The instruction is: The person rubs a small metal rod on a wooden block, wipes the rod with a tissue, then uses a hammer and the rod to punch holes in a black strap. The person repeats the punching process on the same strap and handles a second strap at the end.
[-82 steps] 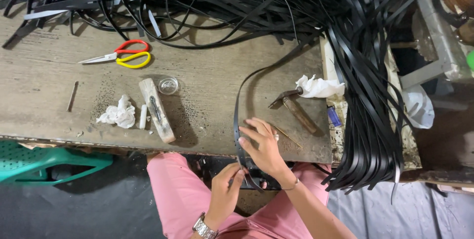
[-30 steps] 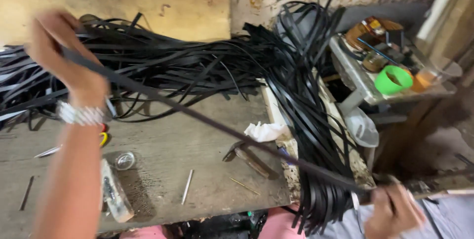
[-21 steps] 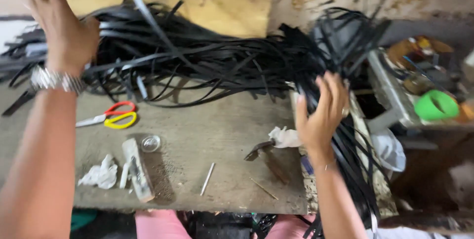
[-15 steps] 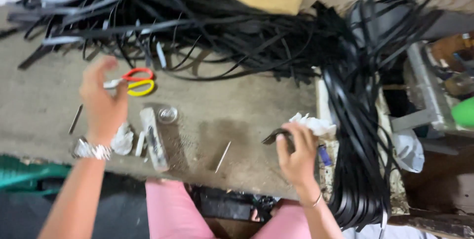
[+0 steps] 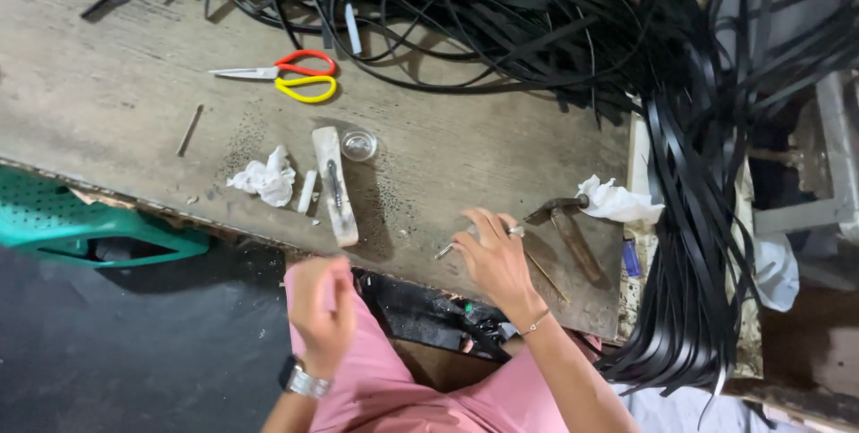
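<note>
My right hand [image 5: 497,258] rests on the wooden workbench [image 5: 125,102] near its front edge, fingers pinched on a small metal nail [image 5: 445,250]. Just right of it lies a hammer [image 5: 564,227] with a brown handle. My left hand [image 5: 320,301] hangs below the bench edge over my pink-clad lap, blurred, fingers loosely curled with nothing seen in them; a watch is on its wrist. A big tangle of black strips [image 5: 501,12] covers the back of the bench and drapes down its right end [image 5: 698,290].
Red-and-yellow scissors [image 5: 291,75], a crumpled white cloth [image 5: 264,178], a pale wooden block [image 5: 334,184], a small clear dish [image 5: 358,144] and a loose nail [image 5: 189,130] lie on the bench. Another white rag [image 5: 617,202] sits by the hammer. A green plastic chair [image 5: 80,227] stands lower left.
Both hands have come down from the raised strips. My left hand dropped from above the bench to my lap; my right hand moved left from the hammer and pinched a nail.
</note>
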